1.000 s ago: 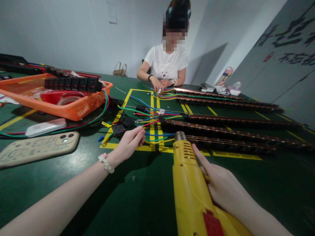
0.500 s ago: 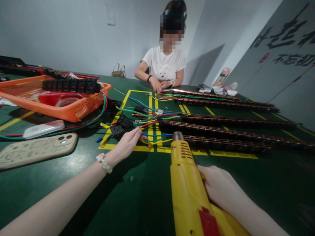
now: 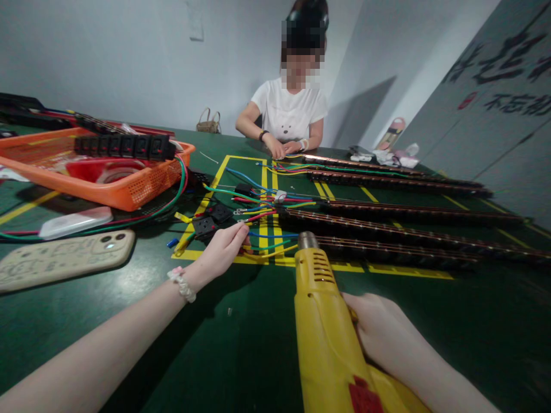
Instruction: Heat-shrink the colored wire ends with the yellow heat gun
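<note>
My right hand [image 3: 379,324] is wrapped round the handle of a yellow heat gun [image 3: 325,321]. The metal nozzle [image 3: 308,241] points away from me, at the near end of the closest dark strip [image 3: 387,250]. Blue, green and yellow wires [image 3: 278,246] run left from that strip to my left hand [image 3: 221,246], whose fingers are pinched on them. The wire ends are hidden by the fingers. Black sockets [image 3: 210,221] lie just beyond the left hand. Red and yellow wires with ring terminals [image 3: 243,212] lie past its fingertips.
An orange basket [image 3: 129,195] holding a black socket strip [image 3: 124,147] stands at the left. A phone [image 3: 64,258] and a white plastic piece [image 3: 76,222] lie in front of it. More long strips [image 3: 422,211] stretch rightward. Across the table sits a person [image 3: 290,115], hands on wires.
The heat gun's nozzle has shifted slightly left in the view. My left hand keeps its pinch on the wires, almost unmoved.
</note>
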`<action>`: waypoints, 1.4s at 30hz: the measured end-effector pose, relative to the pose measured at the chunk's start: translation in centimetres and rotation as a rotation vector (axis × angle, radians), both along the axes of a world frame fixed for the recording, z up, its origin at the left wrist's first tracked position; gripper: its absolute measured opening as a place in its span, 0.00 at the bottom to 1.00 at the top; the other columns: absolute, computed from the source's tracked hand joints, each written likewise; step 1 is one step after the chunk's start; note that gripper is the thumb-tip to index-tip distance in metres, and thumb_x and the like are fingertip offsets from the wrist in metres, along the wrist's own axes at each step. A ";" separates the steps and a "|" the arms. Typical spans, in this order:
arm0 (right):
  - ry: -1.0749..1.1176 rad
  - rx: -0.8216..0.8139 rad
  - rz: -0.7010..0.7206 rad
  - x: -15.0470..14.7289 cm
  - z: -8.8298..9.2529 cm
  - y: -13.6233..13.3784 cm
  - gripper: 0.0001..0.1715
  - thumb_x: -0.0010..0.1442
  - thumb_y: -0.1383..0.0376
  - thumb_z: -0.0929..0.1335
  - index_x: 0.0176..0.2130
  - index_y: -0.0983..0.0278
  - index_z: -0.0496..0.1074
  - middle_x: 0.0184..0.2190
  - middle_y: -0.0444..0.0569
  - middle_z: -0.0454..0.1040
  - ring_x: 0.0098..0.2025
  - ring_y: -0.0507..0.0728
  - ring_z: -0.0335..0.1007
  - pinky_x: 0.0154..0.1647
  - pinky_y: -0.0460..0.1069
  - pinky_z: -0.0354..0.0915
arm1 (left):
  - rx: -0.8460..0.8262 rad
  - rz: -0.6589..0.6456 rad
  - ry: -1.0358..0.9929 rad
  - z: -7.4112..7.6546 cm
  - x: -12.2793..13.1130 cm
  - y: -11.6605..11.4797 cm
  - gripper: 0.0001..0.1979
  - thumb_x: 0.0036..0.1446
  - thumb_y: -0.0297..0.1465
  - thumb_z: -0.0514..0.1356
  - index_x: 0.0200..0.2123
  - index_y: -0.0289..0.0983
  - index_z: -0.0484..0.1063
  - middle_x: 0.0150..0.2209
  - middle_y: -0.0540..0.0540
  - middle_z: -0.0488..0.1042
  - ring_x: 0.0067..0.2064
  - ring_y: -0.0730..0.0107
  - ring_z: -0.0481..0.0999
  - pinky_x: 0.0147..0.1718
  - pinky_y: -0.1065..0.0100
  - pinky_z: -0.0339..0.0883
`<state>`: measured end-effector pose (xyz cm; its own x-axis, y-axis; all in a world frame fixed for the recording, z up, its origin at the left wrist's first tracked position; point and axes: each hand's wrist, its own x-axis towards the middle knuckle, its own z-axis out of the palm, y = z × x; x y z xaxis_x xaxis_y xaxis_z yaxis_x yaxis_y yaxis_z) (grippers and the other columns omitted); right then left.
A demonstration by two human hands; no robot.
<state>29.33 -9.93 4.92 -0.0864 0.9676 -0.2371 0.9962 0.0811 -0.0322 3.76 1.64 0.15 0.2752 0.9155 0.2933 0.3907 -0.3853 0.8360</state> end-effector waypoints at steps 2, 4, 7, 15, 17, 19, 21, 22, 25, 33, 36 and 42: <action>-0.009 -0.001 0.006 -0.1 0.1 0.0 0.15 0.55 0.69 0.60 0.37 0.62 0.73 0.29 0.51 0.73 0.31 0.56 0.69 0.29 0.46 0.56 | 0.012 0.009 0.015 0.0 0.0 0.0 0.23 0.60 0.45 0.42 0.28 0.33 0.64 0.29 0.48 0.69 0.32 0.76 0.70 0.31 0.76 0.61; -0.016 0.001 0.022 -0.1 0.1 0.1 0.15 0.55 0.69 0.59 0.37 0.62 0.73 0.29 0.51 0.73 0.31 0.56 0.68 0.29 0.46 0.56 | 0.034 0.025 0.035 0.0 0.0 0.0 0.24 0.60 0.45 0.42 0.28 0.33 0.64 0.29 0.48 0.69 0.32 0.76 0.69 0.31 0.75 0.60; -0.017 0.006 0.042 0.0 -0.1 0.1 0.15 0.55 0.69 0.59 0.38 0.62 0.72 0.30 0.51 0.73 0.31 0.56 0.68 0.30 0.47 0.56 | 0.063 0.036 0.063 0.1 0.0 0.0 0.23 0.61 0.45 0.42 0.28 0.33 0.65 0.29 0.48 0.71 0.32 0.76 0.68 0.32 0.75 0.59; -0.052 0.039 0.056 0.1 -0.2 -0.1 0.15 0.55 0.70 0.59 0.37 0.63 0.72 0.28 0.51 0.72 0.30 0.56 0.67 0.29 0.46 0.54 | 0.098 0.014 0.041 0.3 0.0 -0.2 0.22 0.61 0.43 0.43 0.30 0.33 0.66 0.32 0.48 0.72 0.35 0.76 0.69 0.36 0.75 0.60; -0.049 0.032 0.068 0.0 -0.2 -0.2 0.16 0.55 0.71 0.59 0.37 0.63 0.72 0.27 0.50 0.72 0.29 0.56 0.66 0.28 0.46 0.53 | 0.099 0.017 0.049 0.2 -0.1 -0.2 0.22 0.61 0.43 0.43 0.30 0.33 0.67 0.32 0.48 0.72 0.35 0.76 0.69 0.36 0.75 0.59; -0.048 0.025 0.079 -0.3 -0.1 -0.3 0.16 0.55 0.72 0.59 0.36 0.63 0.72 0.26 0.50 0.71 0.29 0.55 0.65 0.28 0.46 0.52 | 0.104 0.018 0.053 0.2 -0.1 -0.2 0.23 0.61 0.43 0.43 0.29 0.33 0.68 0.31 0.48 0.72 0.34 0.77 0.69 0.35 0.75 0.59; -0.051 0.021 0.084 -0.7 -0.1 -0.4 0.15 0.55 0.72 0.59 0.35 0.62 0.72 0.25 0.49 0.71 0.28 0.55 0.64 0.28 0.46 0.51 | 0.111 0.025 0.055 0.2 -0.1 -0.2 0.23 0.61 0.43 0.43 0.28 0.33 0.68 0.30 0.48 0.72 0.33 0.77 0.69 0.34 0.75 0.59; -0.052 0.021 0.084 -0.8 -0.2 -0.4 0.14 0.55 0.72 0.59 0.35 0.62 0.72 0.25 0.49 0.71 0.28 0.55 0.64 0.27 0.46 0.51 | 0.113 0.029 0.055 0.2 -0.1 -0.2 0.23 0.61 0.43 0.43 0.28 0.33 0.68 0.30 0.48 0.72 0.33 0.77 0.68 0.33 0.76 0.59; -0.056 0.026 0.076 -1.0 -0.2 -0.3 0.13 0.56 0.70 0.60 0.34 0.62 0.72 0.25 0.49 0.71 0.28 0.55 0.64 0.27 0.46 0.50 | 0.110 0.030 0.047 0.3 0.0 -0.2 0.24 0.61 0.43 0.43 0.27 0.33 0.68 0.28 0.49 0.71 0.32 0.77 0.68 0.32 0.76 0.59; -0.061 0.047 0.093 -1.4 -0.2 -0.1 0.14 0.54 0.71 0.60 0.34 0.62 0.73 0.24 0.49 0.71 0.27 0.54 0.63 0.27 0.45 0.48 | 0.068 0.004 0.000 0.2 0.2 -0.1 0.23 0.60 0.44 0.43 0.26 0.33 0.65 0.27 0.48 0.71 0.31 0.77 0.69 0.31 0.77 0.61; -0.059 0.068 0.141 -2.2 -0.3 0.1 0.13 0.54 0.70 0.61 0.33 0.62 0.73 0.23 0.49 0.71 0.27 0.54 0.63 0.27 0.45 0.47 | 0.040 0.000 -0.028 0.1 0.2 -0.1 0.23 0.60 0.45 0.43 0.26 0.33 0.63 0.28 0.48 0.72 0.31 0.77 0.70 0.30 0.77 0.62; -0.045 0.069 0.238 -4.2 -0.7 0.8 0.11 0.53 0.70 0.61 0.31 0.62 0.71 0.25 0.48 0.73 0.28 0.55 0.64 0.27 0.46 0.46 | 0.057 0.011 0.005 -0.4 0.1 0.2 0.25 0.60 0.46 0.42 0.24 0.32 0.63 0.28 0.47 0.71 0.29 0.77 0.68 0.29 0.76 0.60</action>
